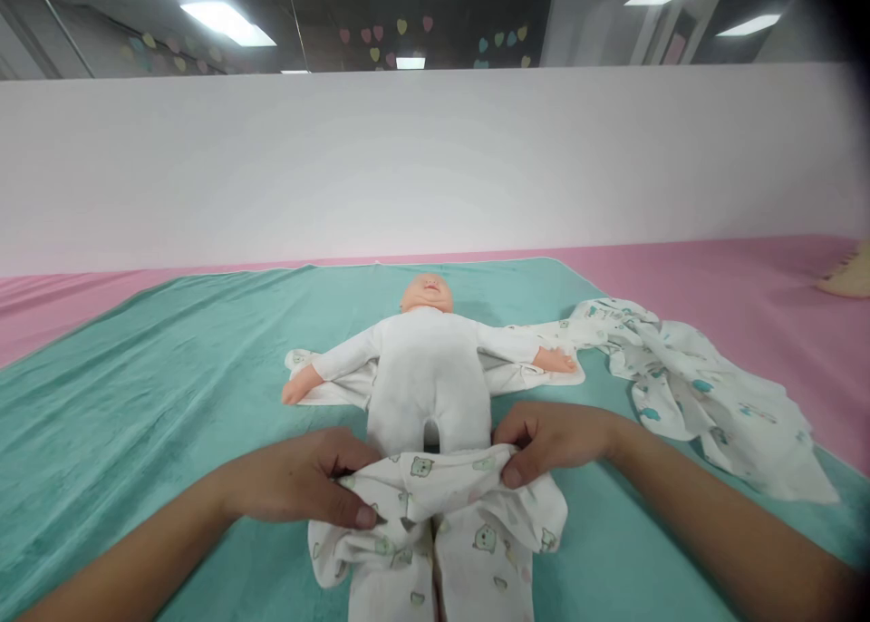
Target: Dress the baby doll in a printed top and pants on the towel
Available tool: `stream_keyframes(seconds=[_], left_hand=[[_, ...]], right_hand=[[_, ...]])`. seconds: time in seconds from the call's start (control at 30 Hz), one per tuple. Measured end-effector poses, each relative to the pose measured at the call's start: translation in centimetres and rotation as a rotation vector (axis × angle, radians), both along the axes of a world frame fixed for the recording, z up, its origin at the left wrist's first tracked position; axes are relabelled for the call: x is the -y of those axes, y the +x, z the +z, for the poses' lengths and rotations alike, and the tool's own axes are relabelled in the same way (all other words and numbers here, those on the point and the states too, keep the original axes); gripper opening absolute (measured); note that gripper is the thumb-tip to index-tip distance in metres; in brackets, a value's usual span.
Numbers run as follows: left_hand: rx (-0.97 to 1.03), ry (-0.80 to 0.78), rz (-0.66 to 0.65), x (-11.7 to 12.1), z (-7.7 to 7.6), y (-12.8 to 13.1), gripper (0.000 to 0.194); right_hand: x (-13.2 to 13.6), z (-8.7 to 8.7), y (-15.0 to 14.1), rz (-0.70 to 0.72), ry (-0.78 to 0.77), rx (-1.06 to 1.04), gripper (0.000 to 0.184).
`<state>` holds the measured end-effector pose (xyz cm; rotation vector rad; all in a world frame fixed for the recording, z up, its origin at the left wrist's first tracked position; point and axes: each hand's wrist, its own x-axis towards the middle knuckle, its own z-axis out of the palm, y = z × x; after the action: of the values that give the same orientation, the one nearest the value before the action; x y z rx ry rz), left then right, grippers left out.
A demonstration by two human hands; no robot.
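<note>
The left hand [305, 479] is closed over the left side of the waistband of a pair of white, bear-printed cotton baby trousers [441, 531], thumb on top and fingers tucked beneath the cloth. Between the two hands, just beyond them, a soft baby doll in a white bodysuit [428, 368] lies face up on a teal plush blanket [169, 377], its legs reaching into the bunched waistband. The right hand [554, 441] pinches the waistband's right side, and beyond and right of it lies a crumpled white printed garment [693, 386].
</note>
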<state>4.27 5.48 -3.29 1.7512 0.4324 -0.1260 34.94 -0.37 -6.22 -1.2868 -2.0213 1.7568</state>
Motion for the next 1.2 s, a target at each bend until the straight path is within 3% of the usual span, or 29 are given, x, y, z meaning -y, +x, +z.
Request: stream_keyframes(seconds=[1.2], left_hand=[[-0.030, 0.043, 0.026, 0.11, -0.09, 0.02, 0.018]], right_hand=[[-0.10, -0.08, -0.14, -0.022, 0.004, -0.002, 0.037]])
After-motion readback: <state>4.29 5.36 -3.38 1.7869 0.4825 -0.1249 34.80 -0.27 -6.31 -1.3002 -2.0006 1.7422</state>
